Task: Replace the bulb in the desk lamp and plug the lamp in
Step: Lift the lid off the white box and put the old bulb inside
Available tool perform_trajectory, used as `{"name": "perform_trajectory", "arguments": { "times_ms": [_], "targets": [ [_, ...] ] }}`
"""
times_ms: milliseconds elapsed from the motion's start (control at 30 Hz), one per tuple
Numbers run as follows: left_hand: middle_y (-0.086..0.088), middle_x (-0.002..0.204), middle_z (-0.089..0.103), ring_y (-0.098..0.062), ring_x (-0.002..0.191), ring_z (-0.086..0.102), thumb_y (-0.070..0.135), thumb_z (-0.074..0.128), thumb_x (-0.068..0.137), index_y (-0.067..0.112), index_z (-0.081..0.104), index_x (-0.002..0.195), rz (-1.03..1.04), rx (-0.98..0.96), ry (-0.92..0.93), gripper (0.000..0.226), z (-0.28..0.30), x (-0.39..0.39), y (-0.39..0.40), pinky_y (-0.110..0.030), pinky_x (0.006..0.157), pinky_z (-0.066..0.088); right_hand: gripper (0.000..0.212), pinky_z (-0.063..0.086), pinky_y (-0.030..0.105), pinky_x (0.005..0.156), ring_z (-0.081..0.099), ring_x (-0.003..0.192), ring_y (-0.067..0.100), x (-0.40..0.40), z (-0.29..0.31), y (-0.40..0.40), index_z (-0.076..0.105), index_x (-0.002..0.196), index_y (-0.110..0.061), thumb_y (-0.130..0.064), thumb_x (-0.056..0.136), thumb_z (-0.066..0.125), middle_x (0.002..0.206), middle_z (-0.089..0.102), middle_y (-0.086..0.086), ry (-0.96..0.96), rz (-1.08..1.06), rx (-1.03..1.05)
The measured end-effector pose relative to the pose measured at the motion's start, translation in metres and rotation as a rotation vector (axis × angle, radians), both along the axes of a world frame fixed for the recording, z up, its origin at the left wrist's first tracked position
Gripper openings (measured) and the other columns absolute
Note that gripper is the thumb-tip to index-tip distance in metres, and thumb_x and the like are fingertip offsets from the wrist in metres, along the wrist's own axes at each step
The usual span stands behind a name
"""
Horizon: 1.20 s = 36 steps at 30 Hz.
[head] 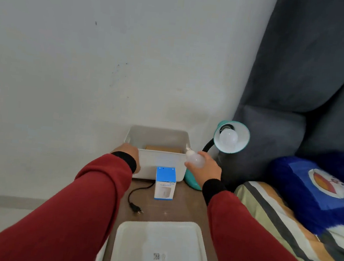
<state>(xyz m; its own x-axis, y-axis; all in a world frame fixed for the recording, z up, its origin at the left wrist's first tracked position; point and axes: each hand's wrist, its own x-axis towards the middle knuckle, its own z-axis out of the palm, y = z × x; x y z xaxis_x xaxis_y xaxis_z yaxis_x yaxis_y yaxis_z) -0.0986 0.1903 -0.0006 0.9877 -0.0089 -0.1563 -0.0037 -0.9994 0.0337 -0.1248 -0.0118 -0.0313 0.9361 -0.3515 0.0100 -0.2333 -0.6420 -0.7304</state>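
A teal desk lamp (243,135) stands at the back right of the small wooden table, with a white bulb (228,138) seated in its shade. My right hand (207,169) holds a second white bulb (194,159), its screw base pointing up and left over the rim of the white bin (163,163). My left hand (130,150) grips the bin's front left corner. The lamp's black cord and plug (136,208) lie loose on the table. A blue and white bulb box (165,183) stands upright in front of the bin.
A white tray-like lid (162,247) lies at the near end of the table. Inside the bin sits a brown cardboard box (163,149). A bed with a striped sheet (284,215) and blue pillow (318,190) flanks the right. A white wall rises behind.
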Motion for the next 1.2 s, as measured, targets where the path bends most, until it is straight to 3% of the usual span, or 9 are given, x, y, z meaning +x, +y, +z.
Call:
{"name": "perform_trajectory", "arguments": {
  "times_ms": [167, 300, 567, 667, 767, 967, 1200],
  "targets": [
    [-0.012, 0.123, 0.061, -0.027, 0.111, 0.061, 0.022, 0.059, 0.089, 0.005, 0.058, 0.122, -0.011, -0.032, -0.070, 0.036, 0.038, 0.020, -0.006, -0.030, 0.089, 0.050, 0.056, 0.050, 0.037, 0.094, 0.058, 0.112, 0.028, 0.021, 0.045, 0.009, 0.049, 0.130, -0.018, -0.032, 0.079, 0.068, 0.125, 0.060, 0.010, -0.057, 0.057, 0.071],
    [-0.012, 0.124, 0.060, -0.028, 0.112, 0.061, 0.019, 0.055, 0.091, 0.005, 0.058, 0.122, 0.014, -0.047, -0.090, 0.034, 0.050, 0.055, -0.008, -0.029, 0.088, 0.050, 0.056, 0.044, 0.031, 0.096, 0.055, 0.116, 0.026, 0.058, 0.056, 0.012, 0.049, 0.131, -0.019, -0.032, 0.080, 0.068, 0.129, 0.057, 0.007, -0.019, 0.126, 0.054],
    [-0.011, 0.124, 0.060, -0.026, 0.111, 0.062, 0.017, 0.056, 0.090, 0.006, 0.059, 0.121, 0.043, -0.066, -0.003, 0.033, 0.002, 0.147, -0.010, -0.027, 0.087, 0.050, 0.053, 0.044, 0.027, 0.086, 0.054, 0.107, 0.024, 0.156, 0.003, 0.010, 0.052, 0.126, -0.019, -0.023, 0.077, 0.072, 0.128, 0.055, 0.009, 0.149, 0.197, 0.164],
    [-0.011, 0.129, 0.058, -0.026, 0.118, 0.058, 0.017, 0.056, 0.090, 0.007, 0.057, 0.124, -0.006, -0.034, 0.069, 0.036, -0.026, 0.173, -0.016, -0.029, 0.096, 0.048, 0.057, 0.044, 0.027, 0.085, 0.052, 0.104, 0.021, 0.182, -0.025, 0.010, 0.051, 0.127, -0.022, -0.024, 0.075, 0.075, 0.129, 0.053, 0.010, 0.251, 0.232, 0.178],
    [-0.011, 0.134, 0.055, -0.025, 0.126, 0.052, 0.018, 0.050, 0.095, 0.006, 0.055, 0.127, -0.055, 0.014, 0.093, 0.035, -0.049, 0.189, -0.021, -0.028, 0.103, 0.042, 0.058, 0.045, 0.029, 0.093, 0.053, 0.113, 0.025, 0.201, -0.044, 0.013, 0.050, 0.129, -0.019, -0.022, 0.076, 0.075, 0.130, 0.052, 0.010, 0.321, 0.282, 0.119],
    [-0.011, 0.137, 0.053, -0.025, 0.126, 0.051, 0.024, 0.051, 0.095, 0.007, 0.053, 0.130, -0.055, 0.033, 0.142, 0.039, -0.077, 0.202, -0.020, -0.029, 0.101, 0.043, 0.057, 0.035, 0.021, 0.078, 0.045, 0.096, 0.016, 0.220, -0.060, 0.018, 0.049, 0.129, -0.015, -0.022, 0.078, 0.074, 0.132, 0.052, 0.009, 0.393, 0.386, -0.028],
    [-0.010, 0.129, 0.059, -0.025, 0.120, 0.056, 0.024, 0.053, 0.093, 0.008, 0.058, 0.123, -0.038, 0.087, 0.177, 0.035, -0.081, 0.206, -0.018, -0.030, 0.098, 0.047, 0.056, 0.040, 0.024, 0.084, 0.053, 0.113, 0.026, 0.224, -0.056, 0.023, 0.048, 0.130, -0.018, -0.022, 0.079, 0.072, 0.130, 0.054, 0.010, 0.437, 0.445, -0.188]
  ]
}}
